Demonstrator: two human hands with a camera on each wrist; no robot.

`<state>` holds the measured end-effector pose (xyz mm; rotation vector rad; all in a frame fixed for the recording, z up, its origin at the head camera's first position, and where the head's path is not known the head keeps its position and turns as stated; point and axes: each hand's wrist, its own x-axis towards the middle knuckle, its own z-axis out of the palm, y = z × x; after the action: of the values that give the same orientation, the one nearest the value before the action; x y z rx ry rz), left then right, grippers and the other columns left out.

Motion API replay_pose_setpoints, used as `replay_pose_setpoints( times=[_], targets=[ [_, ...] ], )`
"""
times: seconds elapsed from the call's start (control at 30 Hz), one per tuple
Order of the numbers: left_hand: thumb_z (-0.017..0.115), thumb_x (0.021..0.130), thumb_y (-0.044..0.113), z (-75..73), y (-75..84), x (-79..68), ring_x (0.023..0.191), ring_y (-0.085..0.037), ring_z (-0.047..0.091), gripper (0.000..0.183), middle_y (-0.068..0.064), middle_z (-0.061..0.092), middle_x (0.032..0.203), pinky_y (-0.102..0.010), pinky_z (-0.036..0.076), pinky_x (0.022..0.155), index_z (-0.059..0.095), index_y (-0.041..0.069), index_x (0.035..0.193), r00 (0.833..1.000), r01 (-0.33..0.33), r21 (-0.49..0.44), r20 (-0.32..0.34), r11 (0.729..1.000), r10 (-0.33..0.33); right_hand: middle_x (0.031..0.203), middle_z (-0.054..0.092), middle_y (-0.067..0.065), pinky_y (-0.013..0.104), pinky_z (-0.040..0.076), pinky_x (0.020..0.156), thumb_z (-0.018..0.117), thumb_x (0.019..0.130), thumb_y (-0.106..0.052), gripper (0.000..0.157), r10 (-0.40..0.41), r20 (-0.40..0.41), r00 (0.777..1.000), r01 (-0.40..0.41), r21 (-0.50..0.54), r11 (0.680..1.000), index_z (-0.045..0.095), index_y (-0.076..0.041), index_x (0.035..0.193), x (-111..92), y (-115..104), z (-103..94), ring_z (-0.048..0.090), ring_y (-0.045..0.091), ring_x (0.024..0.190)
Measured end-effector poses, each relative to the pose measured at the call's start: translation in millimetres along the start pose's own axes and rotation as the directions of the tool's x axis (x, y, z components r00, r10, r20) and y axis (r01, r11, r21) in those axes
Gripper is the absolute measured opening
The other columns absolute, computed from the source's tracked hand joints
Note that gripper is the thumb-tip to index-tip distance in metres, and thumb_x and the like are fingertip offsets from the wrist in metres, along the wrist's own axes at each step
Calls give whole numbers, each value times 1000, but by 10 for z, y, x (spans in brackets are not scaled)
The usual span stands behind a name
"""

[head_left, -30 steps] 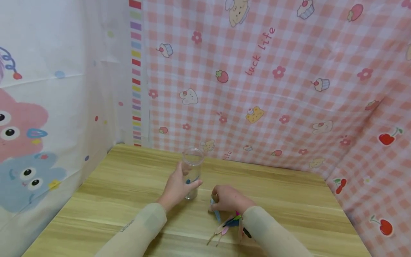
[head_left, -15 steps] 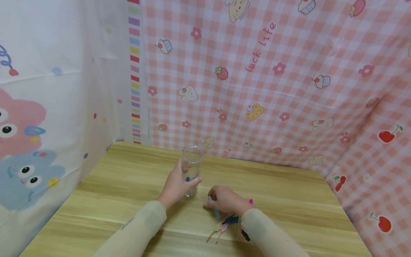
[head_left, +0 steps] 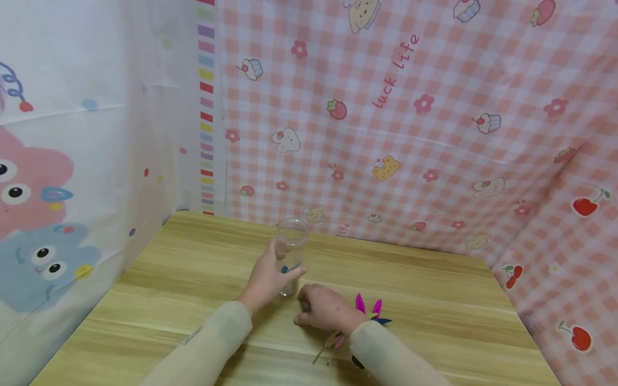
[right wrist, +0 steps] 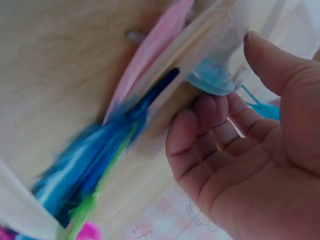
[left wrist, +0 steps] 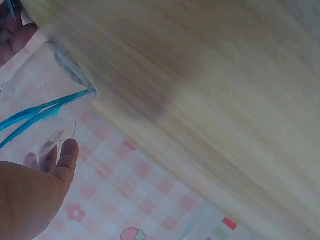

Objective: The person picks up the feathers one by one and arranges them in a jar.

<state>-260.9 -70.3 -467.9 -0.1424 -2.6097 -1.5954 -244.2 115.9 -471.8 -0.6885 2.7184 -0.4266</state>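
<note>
My left hand grips a clear plastic cup standing on the wooden table. Bright blue feathers show through the cup wall in the left wrist view. Just right of the cup's base, my right hand has its fingers bent toward the thumb. Between them is a light blue feather, mostly hidden by the hand in the head view. Under and beside the right forearm lies a loose pile of feathers, with magenta feathers, a pink feather, a dark blue feather and some green.
The wooden table carries everything. A pink checked cloth hangs behind it and on the right side. A white printed cloth hangs on the left.
My right hand has moved left, closer to the cup, with the light blue feather. More of the magenta feathers shows beside the forearm. The left hand stays on the cup.
</note>
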Motion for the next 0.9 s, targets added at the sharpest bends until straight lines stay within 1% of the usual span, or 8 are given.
replay_pose_setpoints(
  times=[0.23, 0.33, 0.43, 0.5, 0.6, 0.67, 0.73, 0.9],
  targets=[
    [86, 92, 38, -10, -23, -18, 140, -40, 60, 76, -19, 61, 150, -61, 55, 110, 42, 12, 148, 1000, -3, 25, 4, 1000, 3, 118, 71, 4, 42, 60, 98, 82, 93, -49, 51, -33, -67, 997, 24, -131, 991, 70, -13, 127, -88, 101, 19, 66, 20, 107],
    [86, 93, 38, -21, -41, -50, 138, -39, 61, 72, -17, 62, 148, -61, 56, 109, 44, 12, 145, 1000, -21, 41, 15, 999, 21, 118, 71, 3, 39, 60, 95, 81, 93, -51, 52, -62, -47, 997, 58, -88, 994, 71, -13, 127, -156, 172, -15, 65, 17, 105],
    [86, 92, 36, -42, -53, -100, 138, -38, 61, 71, -14, 64, 146, -61, 56, 109, 45, 13, 144, 999, -48, 39, 25, 998, 47, 119, 71, 0, 35, 62, 93, 83, 91, -52, 53, -87, 13, 996, 87, 17, 996, 72, -14, 126, -244, 259, -59, 65, 14, 107],
    [87, 92, 35, -62, -52, -136, 138, -38, 61, 72, -12, 64, 146, -62, 55, 110, 44, 12, 146, 998, -63, 29, 32, 998, 62, 121, 70, -3, 34, 61, 95, 86, 88, -52, 53, -107, 52, 993, 104, 67, 992, 73, -17, 125, -306, 308, -94, 64, 13, 110],
    [87, 92, 36, -86, -55, -181, 138, -38, 60, 75, -12, 64, 146, -62, 55, 110, 43, 12, 148, 997, -67, 17, 33, 998, 67, 125, 69, -6, 36, 60, 100, 93, 81, -49, 57, -126, 90, 988, 119, 84, 989, 72, -21, 126, -386, 358, -114, 62, 13, 115],
    [87, 92, 37, -97, -58, -205, 139, -37, 60, 78, -12, 64, 147, -62, 54, 111, 42, 12, 150, 998, -61, 13, 31, 998, 60, 125, 69, -8, 37, 58, 103, 94, 80, -46, 57, -142, 92, 986, 137, 64, 989, 72, -22, 127, -423, 378, -114, 61, 12, 116],
    [87, 92, 37, -100, -62, -226, 139, -36, 60, 78, -13, 64, 147, -61, 54, 112, 42, 12, 151, 998, -52, 15, 27, 999, 52, 124, 69, -9, 36, 58, 103, 94, 81, -45, 56, -149, 91, 985, 144, 60, 988, 72, -22, 127, -456, 395, -100, 62, 10, 114],
    [87, 92, 34, -85, -46, -273, 138, -35, 61, 75, -12, 65, 144, -60, 54, 113, 43, 12, 148, 998, -48, 36, 37, 998, 46, 118, 71, -11, 33, 59, 100, 91, 86, -38, 45, -164, 60, 985, 159, 79, 984, 73, -20, 123, -519, 465, -68, 64, 8, 111]
  ],
)
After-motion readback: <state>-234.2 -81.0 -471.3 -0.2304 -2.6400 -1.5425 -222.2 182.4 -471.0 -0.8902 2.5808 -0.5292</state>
